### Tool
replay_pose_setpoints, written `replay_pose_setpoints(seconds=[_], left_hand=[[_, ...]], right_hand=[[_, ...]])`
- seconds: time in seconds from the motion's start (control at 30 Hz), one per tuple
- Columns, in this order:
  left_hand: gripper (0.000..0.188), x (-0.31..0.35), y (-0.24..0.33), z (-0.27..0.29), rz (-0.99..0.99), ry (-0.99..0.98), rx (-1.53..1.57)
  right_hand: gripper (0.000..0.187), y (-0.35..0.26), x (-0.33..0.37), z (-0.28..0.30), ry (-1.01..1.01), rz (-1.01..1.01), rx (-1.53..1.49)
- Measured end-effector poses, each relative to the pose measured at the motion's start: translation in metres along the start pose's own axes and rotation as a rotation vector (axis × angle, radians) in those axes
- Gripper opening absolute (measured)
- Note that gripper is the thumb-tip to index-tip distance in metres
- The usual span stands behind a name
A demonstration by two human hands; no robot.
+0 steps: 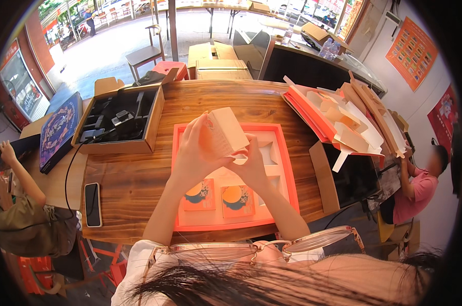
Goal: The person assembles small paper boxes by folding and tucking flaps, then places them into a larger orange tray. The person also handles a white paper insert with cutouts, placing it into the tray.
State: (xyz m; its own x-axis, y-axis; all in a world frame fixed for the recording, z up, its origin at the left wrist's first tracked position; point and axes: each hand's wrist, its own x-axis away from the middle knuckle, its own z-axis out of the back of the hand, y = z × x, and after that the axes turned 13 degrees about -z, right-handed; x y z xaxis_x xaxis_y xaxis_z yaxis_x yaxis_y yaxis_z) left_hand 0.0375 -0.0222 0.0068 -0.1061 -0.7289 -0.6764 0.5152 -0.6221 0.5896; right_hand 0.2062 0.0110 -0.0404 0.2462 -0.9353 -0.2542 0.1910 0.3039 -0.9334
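A small carton box [228,130], pale on the side facing up and orange on another, is held tilted above an open gift box. My left hand [196,153] is wrapped round it from the left. My right hand [251,166] has its thumb and fingers at the box's lower right edge, where a pale flap shows. Beneath lies the gift box [289,176], with a coral rim and a pale insert with square recesses. Two small orange boxes with a yellow disc and dark blue pattern, a left one [206,199] and a right one [237,201], sit in its near part.
A phone [93,205] lies at the table's left edge. Behind it are a carton with dark foam [152,120], a cable and a purple flat box [61,130]. Folded red and white cardboard [338,120] is piled at right. People stand at both sides.
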Motion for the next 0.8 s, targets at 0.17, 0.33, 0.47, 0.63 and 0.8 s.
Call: replay_pose_setpoints(seconds=[0.17, 0.33, 0.47, 0.63, 0.8], left_hand=[[0.092, -0.001, -0.005, 0.003, -0.092, 0.04, -0.025], [0.085, -0.001, -0.006, 0.006, -0.111, 0.031, -0.133], [0.081, -0.001, -0.01, 0.008, -0.16, 0.003, -0.154], [0.079, -0.001, -0.005, 0.008, -0.205, -0.098, -0.242], [0.078, 0.0, -0.009, 0.006, -0.236, -0.15, -0.295]], right_hand=[[0.052, 0.004, 0.0, 0.002, -0.068, -0.037, -0.143], [0.047, 0.003, -0.003, 0.009, -0.096, -0.021, -0.254], [0.049, 0.001, -0.002, 0.008, -0.1, -0.032, -0.262], [0.056, -0.005, -0.002, 0.007, -0.054, -0.05, -0.196], [0.06, -0.004, -0.004, 0.007, -0.036, -0.067, -0.121]])
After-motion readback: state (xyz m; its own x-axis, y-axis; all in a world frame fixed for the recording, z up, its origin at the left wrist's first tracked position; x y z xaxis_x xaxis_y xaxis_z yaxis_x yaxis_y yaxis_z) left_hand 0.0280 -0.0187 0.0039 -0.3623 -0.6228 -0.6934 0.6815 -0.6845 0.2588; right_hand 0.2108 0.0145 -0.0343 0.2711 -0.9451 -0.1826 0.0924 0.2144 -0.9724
